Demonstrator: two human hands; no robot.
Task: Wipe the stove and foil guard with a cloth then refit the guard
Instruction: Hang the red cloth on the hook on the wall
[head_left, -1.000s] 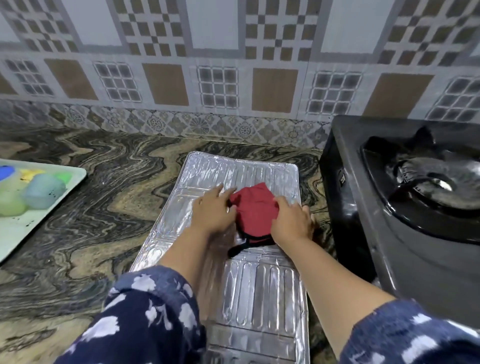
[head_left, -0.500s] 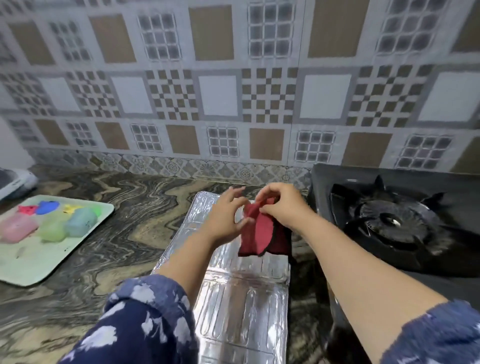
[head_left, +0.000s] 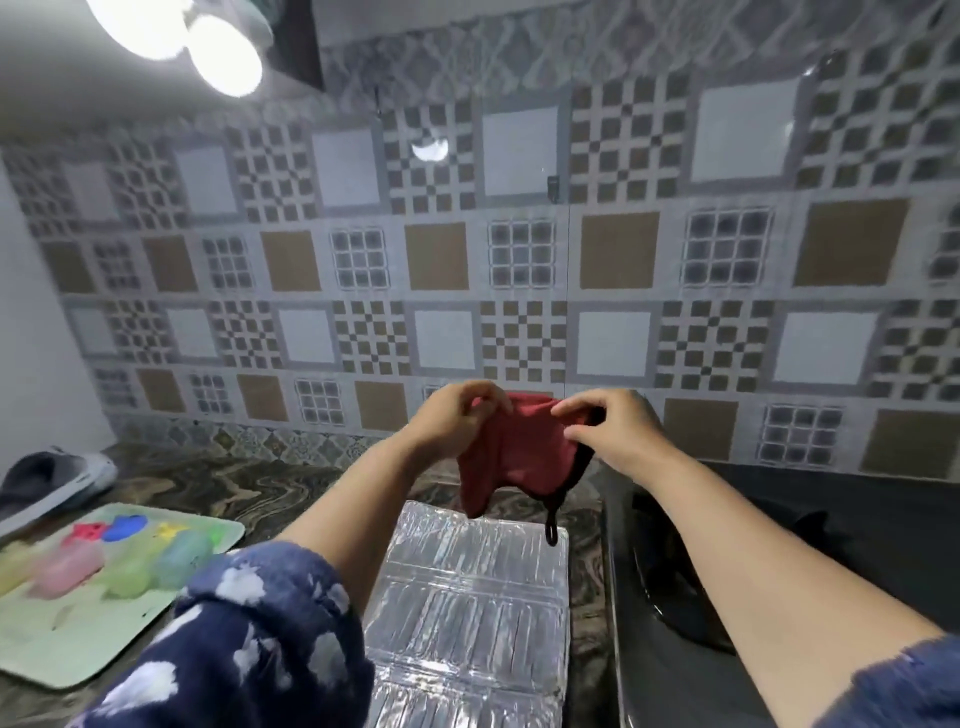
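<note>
Both hands hold a red cloth up in front of the tiled wall, above the foil guard.

Head view: at the centre of the frame the left hand and the right hand each pinch a top corner of the red cloth, which hangs spread between them with a black loop dangling at its lower right. Below it, at lower centre, the foil guard lies flat on the marbled desk, clear of the cloth. The black stove sits just beside the guard at the lower right. At the lower left a pale green tray carries coloured shapes.
</note>
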